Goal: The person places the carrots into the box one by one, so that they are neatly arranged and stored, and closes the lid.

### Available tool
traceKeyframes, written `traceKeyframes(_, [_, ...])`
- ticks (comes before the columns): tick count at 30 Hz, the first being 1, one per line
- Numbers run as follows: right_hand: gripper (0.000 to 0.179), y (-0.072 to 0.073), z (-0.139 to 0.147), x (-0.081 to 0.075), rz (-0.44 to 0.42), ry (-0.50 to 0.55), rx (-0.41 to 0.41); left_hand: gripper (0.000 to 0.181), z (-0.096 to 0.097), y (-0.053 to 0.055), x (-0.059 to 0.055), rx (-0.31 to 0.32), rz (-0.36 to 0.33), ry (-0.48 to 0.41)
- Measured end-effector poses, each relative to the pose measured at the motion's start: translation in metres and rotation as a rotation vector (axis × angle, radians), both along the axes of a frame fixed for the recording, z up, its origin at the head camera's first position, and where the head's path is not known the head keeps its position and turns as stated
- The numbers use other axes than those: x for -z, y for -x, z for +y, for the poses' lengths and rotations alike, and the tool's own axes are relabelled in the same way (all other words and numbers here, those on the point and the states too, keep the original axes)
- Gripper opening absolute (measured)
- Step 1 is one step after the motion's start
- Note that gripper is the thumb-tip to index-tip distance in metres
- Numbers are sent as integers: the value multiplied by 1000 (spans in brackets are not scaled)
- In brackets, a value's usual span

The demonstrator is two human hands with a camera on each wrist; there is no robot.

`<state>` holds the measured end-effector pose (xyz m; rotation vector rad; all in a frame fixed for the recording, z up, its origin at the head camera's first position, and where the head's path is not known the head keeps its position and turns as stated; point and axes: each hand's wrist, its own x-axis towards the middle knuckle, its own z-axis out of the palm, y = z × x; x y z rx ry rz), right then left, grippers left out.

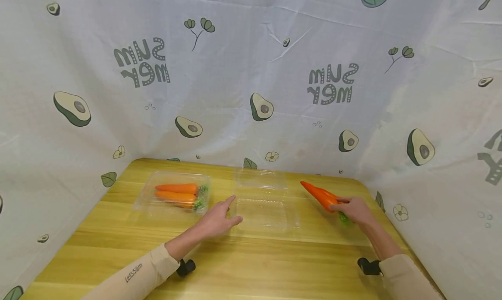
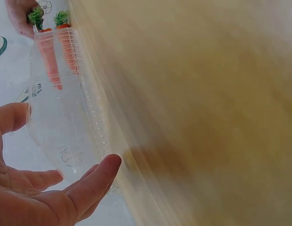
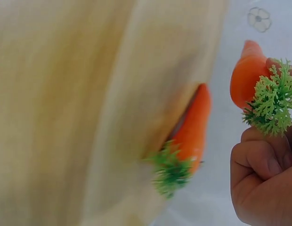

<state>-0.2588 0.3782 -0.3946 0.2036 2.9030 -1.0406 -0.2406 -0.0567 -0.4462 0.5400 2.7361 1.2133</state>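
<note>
Across the wood-grained surface, a carrot pinched at one end could slip.

Thin clear plastic forms the open container, ribbed along its side and probably light enough that a knock from the left hand, fingers spread by its left edge, would skid it; I can't tell if they touch. Another clear container, farther left, holds more carrots. Well to the right, the right hand pinches the smooth, tapering carrot in its fingers near the leafy end; slick skin and a long unsupported tip might let it twist free onto the second carrot lying below. Feathery green leaves could crowd the grip.
</note>
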Motion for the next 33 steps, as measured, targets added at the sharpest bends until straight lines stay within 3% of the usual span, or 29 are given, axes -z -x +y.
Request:
traceKeyframes(12, [75, -3, -37, -33, -12, -33, -126, 78, -1, 0, 0, 8, -16, -12])
traceKeyframes(25, [63, 11, -76, -46, -50, -18, -269, 77, 0, 1, -1, 8, -7, -11])
traceKeyframes(33, [56, 22, -102, -44, -79, -29, -353, 77, -1, 0, -1, 5, -16, -14])
